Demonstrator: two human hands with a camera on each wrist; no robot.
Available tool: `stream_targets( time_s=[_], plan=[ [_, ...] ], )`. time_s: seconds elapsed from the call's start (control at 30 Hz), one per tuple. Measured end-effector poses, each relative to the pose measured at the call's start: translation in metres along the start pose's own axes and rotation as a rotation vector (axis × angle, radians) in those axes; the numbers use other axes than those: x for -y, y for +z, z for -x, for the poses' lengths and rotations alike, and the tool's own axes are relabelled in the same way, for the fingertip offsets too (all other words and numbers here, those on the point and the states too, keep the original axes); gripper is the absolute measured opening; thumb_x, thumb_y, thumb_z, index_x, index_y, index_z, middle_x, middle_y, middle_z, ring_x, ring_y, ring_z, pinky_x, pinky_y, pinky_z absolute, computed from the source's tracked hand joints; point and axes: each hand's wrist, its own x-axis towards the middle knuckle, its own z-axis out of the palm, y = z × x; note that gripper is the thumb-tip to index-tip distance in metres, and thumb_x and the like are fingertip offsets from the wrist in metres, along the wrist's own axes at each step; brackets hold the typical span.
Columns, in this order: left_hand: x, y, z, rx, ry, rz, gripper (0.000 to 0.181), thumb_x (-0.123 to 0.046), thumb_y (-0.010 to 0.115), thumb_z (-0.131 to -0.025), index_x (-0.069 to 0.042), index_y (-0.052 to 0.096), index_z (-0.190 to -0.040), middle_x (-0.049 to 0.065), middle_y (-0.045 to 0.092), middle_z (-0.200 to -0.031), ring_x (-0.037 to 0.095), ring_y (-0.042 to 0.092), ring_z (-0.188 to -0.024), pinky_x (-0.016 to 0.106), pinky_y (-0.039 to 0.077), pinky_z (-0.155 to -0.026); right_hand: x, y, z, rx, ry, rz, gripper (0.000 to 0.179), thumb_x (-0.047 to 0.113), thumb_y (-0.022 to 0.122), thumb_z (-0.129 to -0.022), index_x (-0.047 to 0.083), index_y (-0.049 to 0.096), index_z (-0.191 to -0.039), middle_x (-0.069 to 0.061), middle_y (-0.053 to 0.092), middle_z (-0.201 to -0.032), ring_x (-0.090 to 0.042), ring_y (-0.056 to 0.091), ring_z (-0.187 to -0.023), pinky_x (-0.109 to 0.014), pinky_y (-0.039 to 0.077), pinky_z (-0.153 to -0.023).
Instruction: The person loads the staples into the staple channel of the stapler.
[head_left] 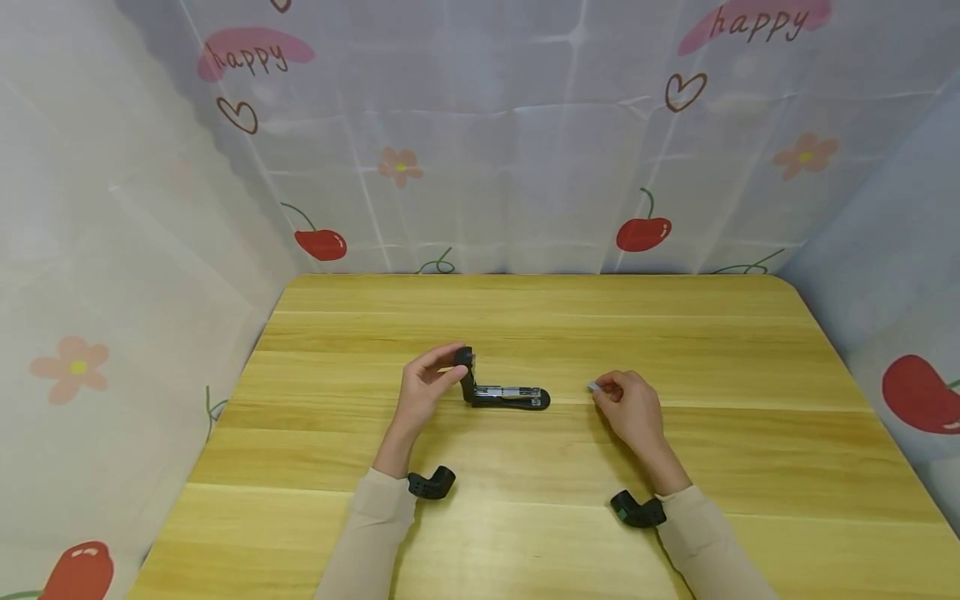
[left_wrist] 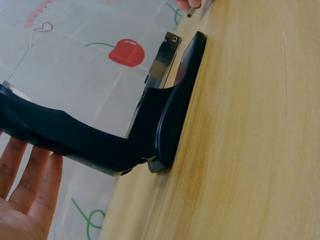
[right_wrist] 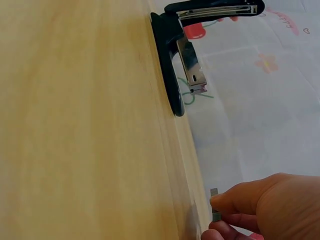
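Black casing and bright metal mark the stapler [head_left: 528, 404], which lies near the middle of the bench [head_left: 487, 542], its base flat on the wood and its top arm swung upright. A small mark on the side of that arm is too tiny to read in the left wrist view. The metal rail [left_wrist: 159, 64] slants above the base, with a gap between them. The left hand [head_left: 426, 390] has its grip closed around the raised arm, thumb on one side and fingers on the other. The right hand [head_left: 633, 408] pinches a small grey strip [head_left: 594, 387] between thumb and fingers, just beyond the base's tip and apart from it.

The readable writing is "happy", printed twice across the white cloth [head_left: 495, 108] behind, among hearts, flowers and red cherries. Cloth also hangs at both sides. The bench is yellowish wood with long grain lines and rounded far corners; its far edge runs just in front of the cloth. Wood stretches between the stapler and each side edge, and between the two forearms, where a black wrist mount [head_left: 432, 483] juts inward from the left sleeve [head_left: 378, 521].
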Motion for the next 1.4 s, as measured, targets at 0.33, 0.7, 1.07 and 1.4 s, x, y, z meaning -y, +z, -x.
stream_targets(
  time_s=[0.33,0.7,1.07,1.4],
  plan=[
    [0.002,0.000,0.001,0.009,-0.004,0.001,0.036,0.002,0.063,-0.092,0.012,0.058,-0.126,-0.008,0.066,-0.107,0.006,0.063,-0.099,0.020,0.054,-0.081,0.007,0.001,-0.005,-0.020,-0.015,-0.043,0.012,0.012,0.072,-0.087,0.001,0.073,-0.093,-0.013,0.067,-0.085,-0.025,0.061,-0.073,-0.036,0.049,-0.067],
    [0.003,-0.002,0.001,0.014,-0.006,0.009,0.039,-0.006,0.067,-0.091,0.011,0.059,-0.125,-0.009,0.067,-0.106,0.006,0.063,-0.099,0.020,0.054,-0.080,0.021,0.002,-0.010,-0.050,-0.064,-0.097,0.011,0.008,0.075,-0.083,0.002,0.074,-0.092,-0.012,0.067,-0.085,-0.020,0.055,-0.069,-0.029,0.044,-0.064],
    [0.000,-0.001,0.001,0.001,-0.009,0.004,0.037,-0.001,0.066,-0.091,0.011,0.059,-0.125,-0.009,0.067,-0.107,0.006,0.063,-0.099,0.020,0.054,-0.080,0.036,0.008,-0.016,-0.027,-0.123,-0.140,0.012,0.006,0.075,-0.082,0.002,0.075,-0.094,-0.010,0.065,-0.084,-0.020,0.057,-0.071,-0.028,0.041,-0.063],
    [0.000,-0.002,0.000,-0.004,-0.015,0.009,0.038,-0.004,0.067,-0.091,0.011,0.059,-0.125,-0.008,0.067,-0.106,0.006,0.063,-0.099,0.020,0.054,-0.080,0.049,0.017,-0.018,0.002,-0.196,-0.172,0.010,0.007,0.076,-0.082,0.005,0.076,-0.092,-0.008,0.064,-0.082,-0.019,0.056,-0.071,-0.027,0.042,-0.062]
  ],
)
